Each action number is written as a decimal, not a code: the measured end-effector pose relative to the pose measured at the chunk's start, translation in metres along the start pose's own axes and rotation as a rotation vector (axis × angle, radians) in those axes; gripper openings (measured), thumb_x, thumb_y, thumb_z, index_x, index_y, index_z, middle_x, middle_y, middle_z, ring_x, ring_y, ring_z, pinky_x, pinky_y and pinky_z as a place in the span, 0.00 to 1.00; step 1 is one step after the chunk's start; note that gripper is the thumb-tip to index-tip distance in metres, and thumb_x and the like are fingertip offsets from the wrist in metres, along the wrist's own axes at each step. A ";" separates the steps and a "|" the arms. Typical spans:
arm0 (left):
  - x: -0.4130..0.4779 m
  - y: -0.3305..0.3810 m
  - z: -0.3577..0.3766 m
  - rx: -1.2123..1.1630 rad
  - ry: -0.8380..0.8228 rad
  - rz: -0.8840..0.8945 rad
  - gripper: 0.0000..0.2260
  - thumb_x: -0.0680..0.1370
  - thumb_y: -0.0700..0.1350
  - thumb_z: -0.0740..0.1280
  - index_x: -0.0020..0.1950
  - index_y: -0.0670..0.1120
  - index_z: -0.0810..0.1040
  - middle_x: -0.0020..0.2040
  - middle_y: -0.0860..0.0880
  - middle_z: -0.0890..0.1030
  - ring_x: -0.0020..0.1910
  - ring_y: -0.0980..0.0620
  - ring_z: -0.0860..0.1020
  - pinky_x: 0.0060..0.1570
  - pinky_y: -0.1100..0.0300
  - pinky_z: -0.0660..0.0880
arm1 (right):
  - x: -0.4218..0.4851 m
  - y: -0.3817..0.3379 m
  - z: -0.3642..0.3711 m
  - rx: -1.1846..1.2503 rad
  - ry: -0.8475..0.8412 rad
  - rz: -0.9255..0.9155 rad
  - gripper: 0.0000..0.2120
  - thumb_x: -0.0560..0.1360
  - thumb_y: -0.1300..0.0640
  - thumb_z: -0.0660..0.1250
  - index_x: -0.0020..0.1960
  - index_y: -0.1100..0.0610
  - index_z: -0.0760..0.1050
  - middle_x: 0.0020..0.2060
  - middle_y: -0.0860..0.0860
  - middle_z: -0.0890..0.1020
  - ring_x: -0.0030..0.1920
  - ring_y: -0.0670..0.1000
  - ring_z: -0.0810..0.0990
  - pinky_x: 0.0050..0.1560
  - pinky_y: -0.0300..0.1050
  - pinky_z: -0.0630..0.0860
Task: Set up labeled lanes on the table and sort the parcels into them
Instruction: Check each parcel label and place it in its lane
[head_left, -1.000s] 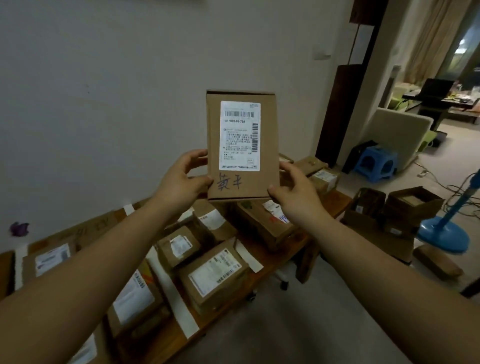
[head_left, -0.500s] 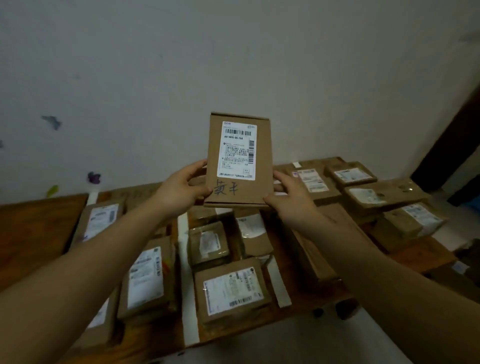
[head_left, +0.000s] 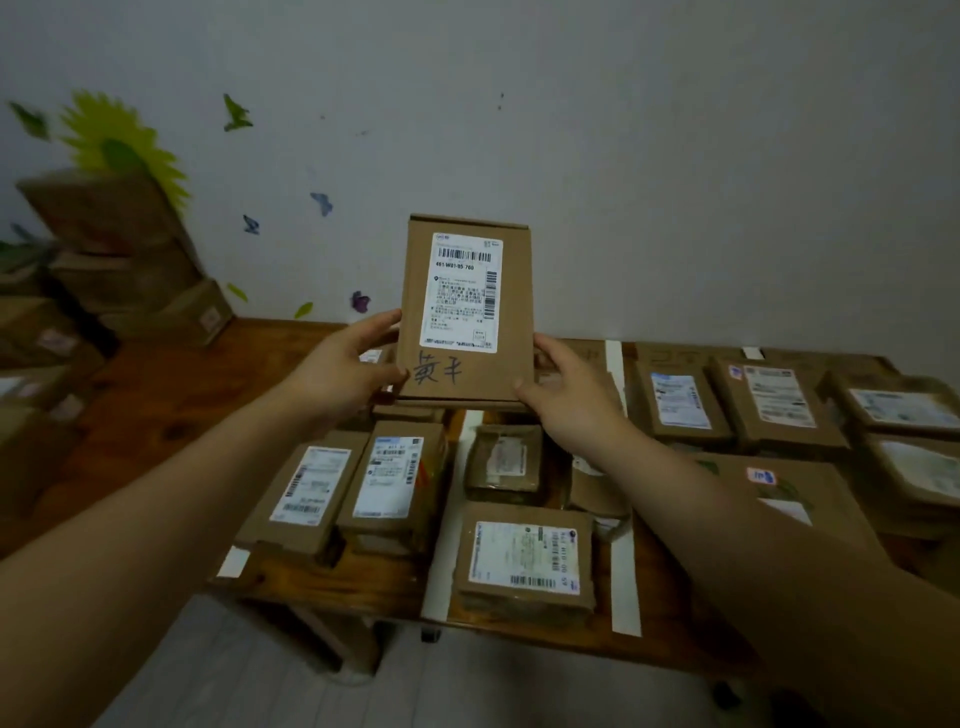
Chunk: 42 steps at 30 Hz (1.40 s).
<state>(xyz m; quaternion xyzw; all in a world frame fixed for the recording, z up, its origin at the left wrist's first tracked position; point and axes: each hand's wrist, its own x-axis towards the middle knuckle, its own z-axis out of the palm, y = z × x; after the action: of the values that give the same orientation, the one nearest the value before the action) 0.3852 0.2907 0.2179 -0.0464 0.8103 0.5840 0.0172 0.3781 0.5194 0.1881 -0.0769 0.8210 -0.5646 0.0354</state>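
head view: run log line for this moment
left hand grips parcel left edge | right hand grips right edge | parcel upright above table, label toward camera | other parcels lie between tape strips

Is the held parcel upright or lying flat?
Upright, off the table: the parcel stands label toward the camera, left hand and right hand gripping its lower sides.

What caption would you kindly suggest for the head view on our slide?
Left hand and right hand hold a labelled parcel upright above the parcel-filled table.
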 end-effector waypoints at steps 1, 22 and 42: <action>0.000 -0.003 -0.006 -0.018 -0.004 -0.003 0.29 0.76 0.33 0.65 0.71 0.58 0.67 0.62 0.54 0.76 0.54 0.49 0.80 0.50 0.47 0.80 | 0.000 -0.003 0.005 0.001 -0.008 -0.003 0.23 0.78 0.59 0.65 0.71 0.47 0.67 0.56 0.40 0.73 0.56 0.40 0.73 0.39 0.23 0.68; 0.027 -0.156 -0.223 0.144 -0.108 -0.031 0.28 0.76 0.32 0.65 0.73 0.47 0.62 0.67 0.48 0.71 0.52 0.53 0.76 0.36 0.66 0.76 | 0.011 -0.051 0.299 -0.213 -0.011 0.221 0.35 0.78 0.53 0.65 0.76 0.40 0.47 0.64 0.43 0.72 0.64 0.50 0.73 0.64 0.52 0.73; -0.021 -0.278 -0.218 0.466 -0.436 0.002 0.26 0.75 0.38 0.69 0.71 0.49 0.67 0.62 0.54 0.68 0.62 0.56 0.69 0.61 0.65 0.67 | -0.040 0.019 0.370 -0.599 -0.052 0.323 0.24 0.80 0.56 0.60 0.74 0.55 0.60 0.70 0.53 0.66 0.68 0.52 0.67 0.67 0.44 0.66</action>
<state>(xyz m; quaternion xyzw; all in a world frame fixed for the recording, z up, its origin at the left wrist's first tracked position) 0.4382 -0.0019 0.0255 0.0860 0.8995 0.3786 0.2002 0.4696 0.1919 0.0359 0.0328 0.9508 -0.2832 0.1213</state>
